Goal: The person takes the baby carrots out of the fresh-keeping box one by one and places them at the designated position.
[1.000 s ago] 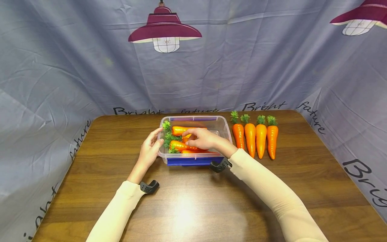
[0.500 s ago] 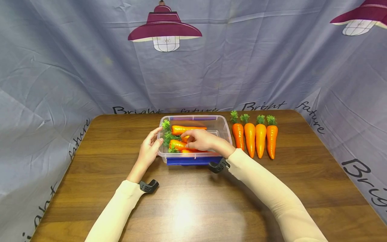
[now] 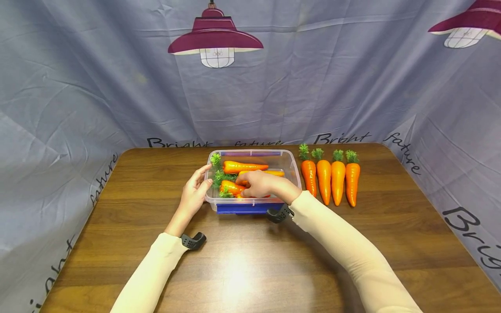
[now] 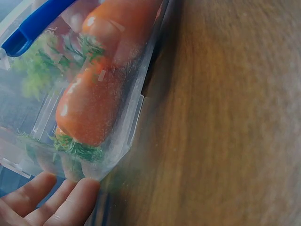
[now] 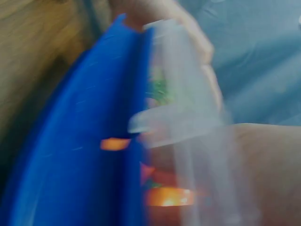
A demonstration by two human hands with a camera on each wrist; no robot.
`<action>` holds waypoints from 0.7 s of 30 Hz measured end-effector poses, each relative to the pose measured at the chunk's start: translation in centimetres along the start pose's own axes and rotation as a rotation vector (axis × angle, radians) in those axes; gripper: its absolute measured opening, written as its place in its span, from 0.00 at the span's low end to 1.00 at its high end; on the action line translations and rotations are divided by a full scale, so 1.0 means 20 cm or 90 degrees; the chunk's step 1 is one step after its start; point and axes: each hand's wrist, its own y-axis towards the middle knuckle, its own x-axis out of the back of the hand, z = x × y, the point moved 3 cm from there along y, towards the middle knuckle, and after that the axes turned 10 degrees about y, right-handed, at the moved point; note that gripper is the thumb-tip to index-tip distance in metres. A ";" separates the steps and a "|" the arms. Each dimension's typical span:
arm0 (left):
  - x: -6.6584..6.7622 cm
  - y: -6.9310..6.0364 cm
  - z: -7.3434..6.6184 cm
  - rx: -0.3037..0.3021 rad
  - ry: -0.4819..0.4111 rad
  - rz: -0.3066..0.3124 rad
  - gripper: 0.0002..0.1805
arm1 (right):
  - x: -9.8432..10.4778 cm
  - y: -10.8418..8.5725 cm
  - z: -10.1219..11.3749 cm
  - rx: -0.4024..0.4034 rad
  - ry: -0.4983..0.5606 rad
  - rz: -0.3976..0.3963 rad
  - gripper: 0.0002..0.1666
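A clear plastic box (image 3: 293,167) with a blue clip flap (image 3: 250,208) holds several orange carrots with green tops. My left hand (image 3: 192,191) rests against its left end, fingers fairly straight; the fingertips (image 4: 84,188) touch the outer wall in the left wrist view. Inside the box, my right hand (image 3: 260,183) curls its fingers down on a carrot (image 3: 275,173) in the middle, and the palm hides much of it. Behind it lies another carrot (image 3: 244,167), and in front a redder carrot (image 3: 232,188) is partly covered. The right wrist view is blurred.
Several more carrots stand in a row on the wooden table (image 3: 242,261) right of the box: a carrot (image 3: 308,176) nearest it and a carrot (image 3: 352,182) farthest out. A grey printed curtain (image 3: 274,100) hangs behind the table.
My right hand has sunk lower into the box and slightly left, uncovering the middle carrot's tip. The left hand and the carrots on the table have stayed put.
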 end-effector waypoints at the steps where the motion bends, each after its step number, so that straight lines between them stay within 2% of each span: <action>1: 0.00 0.00 0.00 -0.004 0.002 -0.001 0.26 | 0.00 0.00 -0.01 -0.001 -0.001 0.004 0.28; 6: 0.00 0.00 0.00 -0.019 0.022 -0.018 0.26 | -0.02 0.01 -0.05 -0.006 0.064 0.011 0.36; 10: 0.00 0.00 0.00 -0.010 0.022 -0.011 0.26 | -0.02 0.03 -0.08 0.010 0.103 -0.004 0.36; 15: 0.00 0.00 0.00 0.005 0.004 0.002 0.26 | -0.02 0.03 -0.07 0.014 0.091 -0.039 0.31; 21: 0.00 0.00 0.00 0.012 0.011 0.001 0.26 | -0.01 0.06 -0.02 0.022 0.051 -0.035 0.31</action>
